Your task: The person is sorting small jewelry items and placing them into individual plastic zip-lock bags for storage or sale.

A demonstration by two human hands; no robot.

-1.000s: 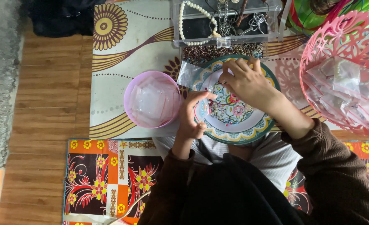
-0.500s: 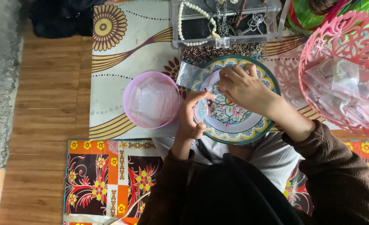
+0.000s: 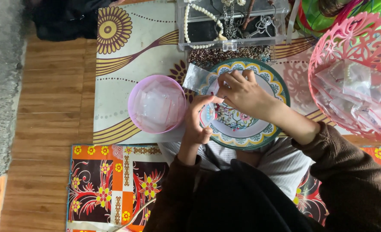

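A round patterned plate (image 3: pixel 271 81) with small coloured beads (image 3: pixel 230 121) on it rests in front of me. My left hand (image 3: pixel 197 118) is at the plate's left rim, fingers pinched on a small clear plastic bag (image 3: pixel 208 112). My right hand (image 3: pixel 241 92) hovers over the plate, fingertips pinched together next to the left hand's fingers, apparently holding small beads at the bag's mouth. Another clear bag (image 3: pixel 194 76) lies at the plate's upper left.
A lilac bowl (image 3: pixel 157 103) of clear bags stands left of the plate. A pink lattice basket (image 3: pixel 353 68) holds filled bags at the right. A clear box (image 3: pixel 231 23) with pearl strands, chains and brown beads sits behind the plate. Patterned mats cover the wooden floor.
My right hand has moved left and toward me across the plate, coming close to my left hand's fingertips. The left hand has stayed in place.
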